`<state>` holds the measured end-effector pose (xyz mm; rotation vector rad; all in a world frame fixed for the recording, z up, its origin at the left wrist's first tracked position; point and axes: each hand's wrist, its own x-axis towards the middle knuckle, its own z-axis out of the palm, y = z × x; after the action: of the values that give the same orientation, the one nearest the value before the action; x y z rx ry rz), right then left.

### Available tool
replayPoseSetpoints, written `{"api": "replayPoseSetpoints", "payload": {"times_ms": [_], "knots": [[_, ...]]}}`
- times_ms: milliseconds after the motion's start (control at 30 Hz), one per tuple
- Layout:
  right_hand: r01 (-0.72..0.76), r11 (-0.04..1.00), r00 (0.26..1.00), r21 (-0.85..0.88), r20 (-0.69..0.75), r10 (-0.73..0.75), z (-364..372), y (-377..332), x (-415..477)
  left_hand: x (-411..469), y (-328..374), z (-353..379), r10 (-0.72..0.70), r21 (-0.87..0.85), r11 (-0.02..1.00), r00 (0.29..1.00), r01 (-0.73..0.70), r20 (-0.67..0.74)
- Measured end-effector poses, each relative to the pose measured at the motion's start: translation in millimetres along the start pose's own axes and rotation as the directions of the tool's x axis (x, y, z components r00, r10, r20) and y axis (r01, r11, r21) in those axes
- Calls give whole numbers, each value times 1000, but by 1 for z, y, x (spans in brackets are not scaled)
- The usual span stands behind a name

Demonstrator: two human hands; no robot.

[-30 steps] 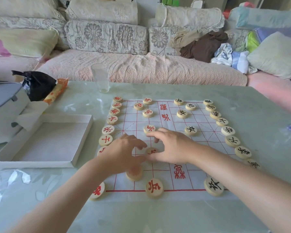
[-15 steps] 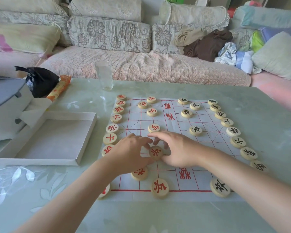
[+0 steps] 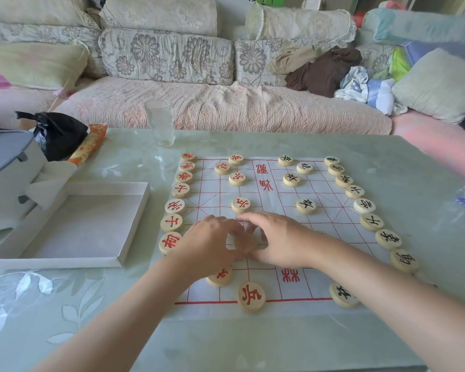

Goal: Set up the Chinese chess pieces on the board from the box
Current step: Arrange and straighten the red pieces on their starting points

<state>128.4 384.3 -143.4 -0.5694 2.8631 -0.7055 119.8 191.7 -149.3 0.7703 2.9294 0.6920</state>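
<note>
Centrally, left hand (image 3: 212, 242) pinches piece (image 3: 246, 247) on board (image 3: 277, 218); right hand (image 3: 282, 240) touches it.

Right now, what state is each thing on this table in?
Box, open, nothing visible inside.
Glass, upright, looks empty.
Board, spread flat, pieces along both sides.
Middle piece, flat on the board, between both hands.
Left hand, fingers pinching the middle piece.
Right hand, fingers relaxed, touching it.

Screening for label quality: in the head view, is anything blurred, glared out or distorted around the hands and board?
Head view: characters across the board read sharply; the piece between the left hand and right hand is motion-smeared, its character unreadable; soft sheen on the table, no blown-out glare; wide-angle bending at the edges.
</note>
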Motion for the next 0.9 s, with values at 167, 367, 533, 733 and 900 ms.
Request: {"api": "replayPoseSetpoints", "payload": {"times_ms": [167,367,533,733,900], "knots": [[-20,1000,1000,-16,2,20,2,2,0,1,3,1,-4,2,1000,1000,4,1],[-54,998,998,28,-21,55,1,0,-5,1,0,-14,-53,-51,997,997,56,58],[-150,985,985,82,-77,156,-14,0,1,16,-3,-33,-86,-64,994,996,85,-11],[-225,972,952,76,-195,235,-25,13,24,43,-12,-24,-188,-71,980,982,185,-35],[-246,969,962,10,-122,246,-17,19,47,53,-16,-11,-184,-94,979,982,179,-49]]}}
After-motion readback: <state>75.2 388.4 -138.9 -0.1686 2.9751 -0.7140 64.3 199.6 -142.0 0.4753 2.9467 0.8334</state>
